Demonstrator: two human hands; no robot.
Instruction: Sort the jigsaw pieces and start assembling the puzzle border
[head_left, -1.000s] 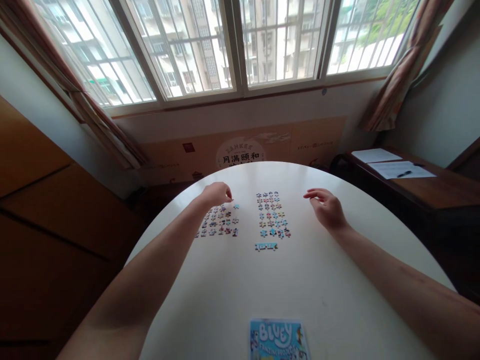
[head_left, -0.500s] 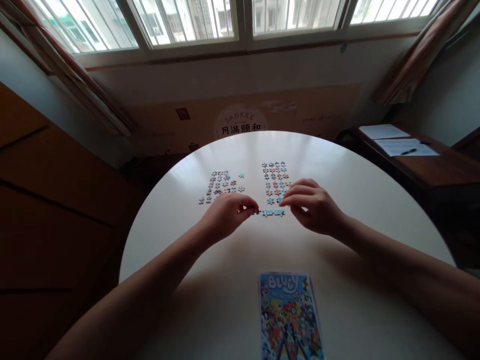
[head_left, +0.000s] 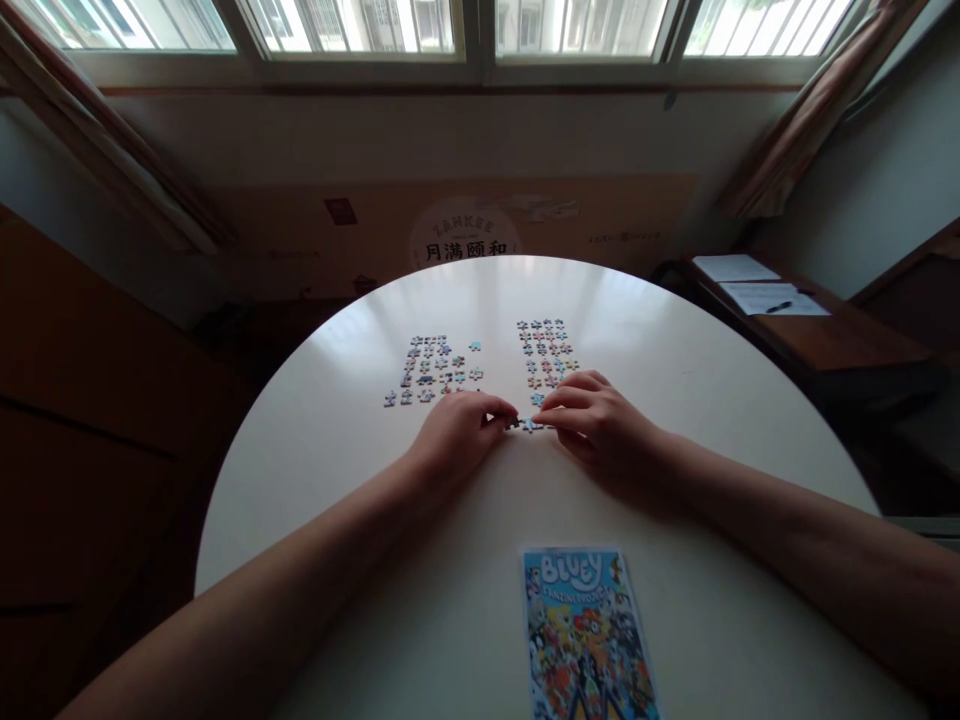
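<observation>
My left hand (head_left: pixel 461 430) is closed in a pinch, with a small dark jigsaw puzzle piece (head_left: pixel 513 421) at its fingertips. Right beside it, my right hand (head_left: pixel 604 420) has its fingers together on a light-blue puzzle piece (head_left: pixel 530 425), part of a short joined strip that the fingers partly cover. Beyond my left hand, loose puzzle pieces (head_left: pixel 426 378) lie in rows. A second block of loose pieces (head_left: pixel 544 338) lies beyond my right hand, its nearest ones partly hidden. Between the blocks is a single light-blue piece (head_left: pixel 475 346).
A colourful Bluey picture sheet (head_left: pixel 589 630) lies near me on the round white table (head_left: pixel 375 600). To the right, a brown side table (head_left: pixel 855 335) holds papers (head_left: pixel 772 298) and a pen (head_left: pixel 780 307). Windows and a wall stand behind the table.
My right hand has moved left and down onto the blue strip, closer to my left hand. My left hand stays at the strip's left end. The view has shifted slightly.
</observation>
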